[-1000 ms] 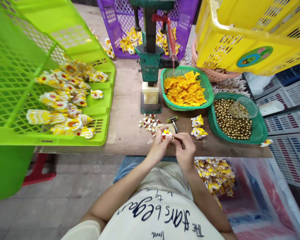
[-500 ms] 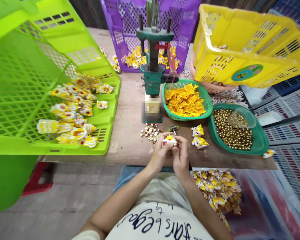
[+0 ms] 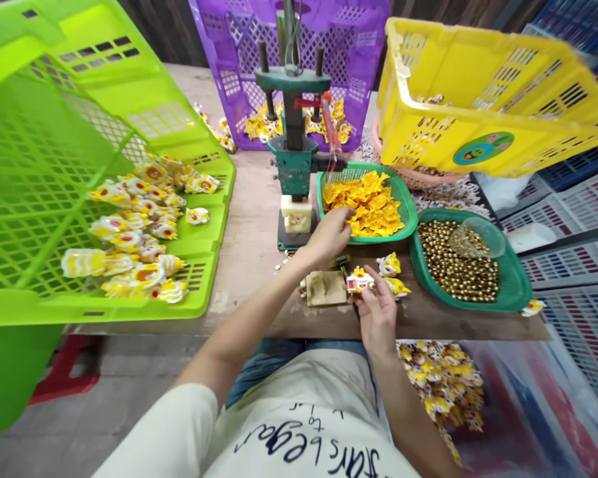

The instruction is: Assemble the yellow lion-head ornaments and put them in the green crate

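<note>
My left hand (image 3: 330,234) is over the near left rim of a green basket (image 3: 412,219), its bent fingers drawn together at the pile of thin yellow plastic pieces (image 3: 373,206). What its fingertips pinch, if anything, is hidden. My right hand (image 3: 379,315) grips a small white, yellow and red plastic toy figure (image 3: 359,280) above the table's front part. Left of that figure lies a tan block with a hollow (image 3: 326,289). Two similar yellow-and-white figures (image 3: 389,265) sit just beyond my right hand. My left forearm covers most of some small loose parts.
A green hand press (image 3: 294,159) stands mid-table before a purple crate (image 3: 214,40). At left, a lime-green crate (image 3: 214,232) holds many figures. To the right are a green basin (image 3: 521,279) of gold beads and a yellow crate (image 3: 428,143).
My left hand has left the figure and moved forward to the basket of yellow pieces. My right hand keeps the figure, shifted slightly right. The tan block has come into view.
</note>
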Demonstrator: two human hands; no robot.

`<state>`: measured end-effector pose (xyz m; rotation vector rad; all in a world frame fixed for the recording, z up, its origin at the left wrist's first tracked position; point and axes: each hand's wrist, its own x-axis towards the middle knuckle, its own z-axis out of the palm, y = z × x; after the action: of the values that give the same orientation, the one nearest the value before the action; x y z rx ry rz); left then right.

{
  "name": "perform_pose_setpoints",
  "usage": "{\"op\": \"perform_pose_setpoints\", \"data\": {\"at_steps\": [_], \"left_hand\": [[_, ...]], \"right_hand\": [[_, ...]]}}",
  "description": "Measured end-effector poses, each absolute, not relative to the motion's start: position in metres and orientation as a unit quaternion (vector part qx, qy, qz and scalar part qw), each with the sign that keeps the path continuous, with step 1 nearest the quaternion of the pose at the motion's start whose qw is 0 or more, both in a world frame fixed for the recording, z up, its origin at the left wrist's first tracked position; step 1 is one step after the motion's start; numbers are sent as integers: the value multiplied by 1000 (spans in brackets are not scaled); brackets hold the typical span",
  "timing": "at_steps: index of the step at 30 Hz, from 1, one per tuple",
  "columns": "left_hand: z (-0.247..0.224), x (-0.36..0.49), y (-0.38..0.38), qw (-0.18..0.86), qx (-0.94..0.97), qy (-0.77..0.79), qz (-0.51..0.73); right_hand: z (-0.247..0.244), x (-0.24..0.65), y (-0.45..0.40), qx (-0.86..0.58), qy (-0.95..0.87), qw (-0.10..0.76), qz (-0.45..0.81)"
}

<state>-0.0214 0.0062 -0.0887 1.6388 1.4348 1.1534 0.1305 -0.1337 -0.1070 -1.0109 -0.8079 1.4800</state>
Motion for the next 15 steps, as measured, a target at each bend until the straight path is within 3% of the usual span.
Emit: {"op": "perform_pose_setpoints", "data": {"at_steps": [2,5,11,15], "left_hand": [[-89,-16,38,263,699,613,259],[-84,-6,68,228,714,649,133],[-70,1,81,185,730,655,55],[-59,-7,65,154,738,652,87]], "right_hand": [[-106,133,-137,-434,-311,550,642],[-108,137,-141,-453,-280,545,648],[-112,143,-139,-462,-258,541,653],[-110,142,-136,-444,-255,555,655]]}}
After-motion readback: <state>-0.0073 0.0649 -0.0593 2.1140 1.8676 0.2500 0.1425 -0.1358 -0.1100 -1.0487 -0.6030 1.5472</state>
